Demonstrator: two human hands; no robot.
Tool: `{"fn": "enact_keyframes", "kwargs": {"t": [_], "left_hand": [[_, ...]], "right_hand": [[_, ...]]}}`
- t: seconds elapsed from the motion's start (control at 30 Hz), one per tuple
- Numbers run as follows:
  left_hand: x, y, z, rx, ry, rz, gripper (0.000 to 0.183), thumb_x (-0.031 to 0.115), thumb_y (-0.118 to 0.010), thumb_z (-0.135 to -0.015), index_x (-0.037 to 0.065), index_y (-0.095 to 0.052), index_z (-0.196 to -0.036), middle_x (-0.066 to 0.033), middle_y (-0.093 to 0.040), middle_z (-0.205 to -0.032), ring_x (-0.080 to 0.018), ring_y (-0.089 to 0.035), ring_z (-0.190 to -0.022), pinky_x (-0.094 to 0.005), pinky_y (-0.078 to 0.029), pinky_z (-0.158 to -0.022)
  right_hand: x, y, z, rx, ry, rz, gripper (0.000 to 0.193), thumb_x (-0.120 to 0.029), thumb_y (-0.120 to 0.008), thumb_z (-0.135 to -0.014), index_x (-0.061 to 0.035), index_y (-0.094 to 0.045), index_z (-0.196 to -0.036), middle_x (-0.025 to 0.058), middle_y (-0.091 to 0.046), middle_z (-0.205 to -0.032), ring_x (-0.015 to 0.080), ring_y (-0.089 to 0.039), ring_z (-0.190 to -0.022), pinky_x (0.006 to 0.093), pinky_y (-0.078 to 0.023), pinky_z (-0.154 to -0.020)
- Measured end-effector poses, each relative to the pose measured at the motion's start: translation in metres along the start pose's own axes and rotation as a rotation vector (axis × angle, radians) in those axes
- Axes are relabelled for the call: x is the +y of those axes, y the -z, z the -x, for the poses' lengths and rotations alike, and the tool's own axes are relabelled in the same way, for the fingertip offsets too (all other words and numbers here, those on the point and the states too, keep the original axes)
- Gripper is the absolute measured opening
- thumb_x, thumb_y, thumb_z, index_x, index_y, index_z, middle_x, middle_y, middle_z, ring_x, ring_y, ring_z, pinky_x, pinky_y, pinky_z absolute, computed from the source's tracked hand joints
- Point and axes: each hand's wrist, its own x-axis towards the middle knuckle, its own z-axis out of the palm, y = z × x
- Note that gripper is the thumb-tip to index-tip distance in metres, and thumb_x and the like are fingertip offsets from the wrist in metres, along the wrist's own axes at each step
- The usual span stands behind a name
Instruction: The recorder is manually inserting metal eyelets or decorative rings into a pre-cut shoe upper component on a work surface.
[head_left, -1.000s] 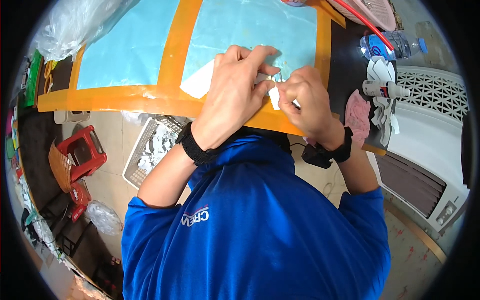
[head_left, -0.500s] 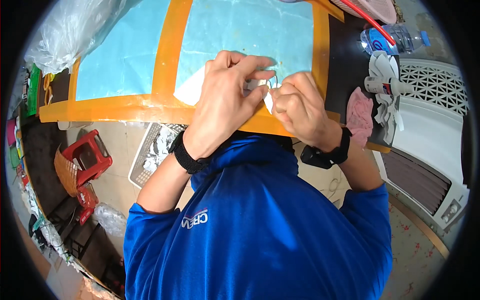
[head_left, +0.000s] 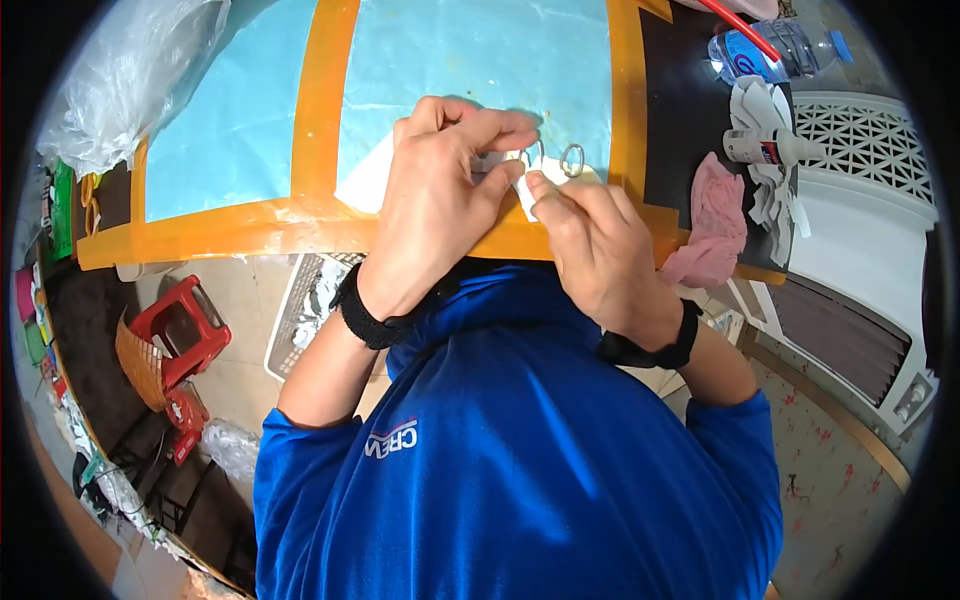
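White, strip-like material [head_left: 366, 182] lay at the near edge of the table [head_left: 680, 120], its middle covered by the left hand [head_left: 437, 195]; whether those fingers gripped or only pressed could not be told. Just to the right, the right hand [head_left: 605, 250] had its thumb at a small white flap [head_left: 526, 202]; how firmly it was pinched was hidden. Steady pressure on the left, with the right fingertips close to the flap's base, would probably suit such thin stuff, clear of the metal ring [head_left: 565, 164] just beyond. Blue sheeting [head_left: 480, 60] spread farther out, bordered by orange tape [head_left: 320, 100]; to the right lay a pink cloth [head_left: 715, 215] and a clear bottle [head_left: 745, 55].
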Motion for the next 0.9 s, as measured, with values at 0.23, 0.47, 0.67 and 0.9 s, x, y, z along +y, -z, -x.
{"fn": "enact_keyframes", "kwargs": {"t": [0.23,0.47,0.67,0.9], "left_hand": [[0.001,0.017,-0.006,-0.143,0.038,0.013,0.05,-0.002,-0.073,-0.096,0.007,-0.067,-0.145,-0.0099,-0.077,-0.118,-0.0161,-0.073,-0.111,-0.0298,-0.054,-0.099],[0.007,0.006,0.001,0.018,0.005,0.014,0.063,-0.004,-0.077,-0.09,0.019,-0.067,-0.148,-0.0096,-0.076,-0.116,-0.0177,-0.07,-0.11,-0.0317,-0.054,-0.099],[0.006,0.015,-0.01,0.185,-0.221,-0.091,0.053,-0.006,-0.074,-0.085,0.016,-0.073,-0.134,-0.0033,-0.075,-0.1,-0.0271,-0.063,-0.106,-0.0385,-0.056,-0.088],[0.009,0.016,0.001,-0.181,-0.152,-0.07,0.059,-0.005,-0.072,-0.09,0.013,-0.064,-0.146,-0.0067,-0.077,-0.105,-0.028,-0.067,-0.088,-0.0389,-0.058,-0.083]], "right_hand": [[0.001,0.003,0.003,-0.018,0.083,0.066,0.012,-0.002,-0.068,-0.095,-0.0011,-0.062,-0.106,0.0103,-0.067,-0.094,0.0221,-0.063,-0.086,0.0339,-0.05,-0.08],[0.004,0.007,-0.003,-0.02,0.143,0.062,0.027,0.001,-0.071,-0.092,0.003,-0.065,-0.118,0.0114,-0.064,-0.093,0.0261,-0.063,-0.086,0.0373,-0.055,-0.077],[0.009,0.009,-0.002,-0.068,0.13,0.03,0.016,-0.001,-0.067,-0.091,-0.0014,-0.059,-0.104,0.0159,-0.07,-0.102,0.0238,-0.063,-0.09,0.0349,-0.053,-0.082],[0.019,0.01,0.0,-0.047,0.054,-0.157,0.016,0.001,-0.066,-0.092,0.0002,-0.062,-0.107,0.0159,-0.068,-0.102,0.0289,-0.064,-0.089,0.0382,-0.055,-0.082]]}}
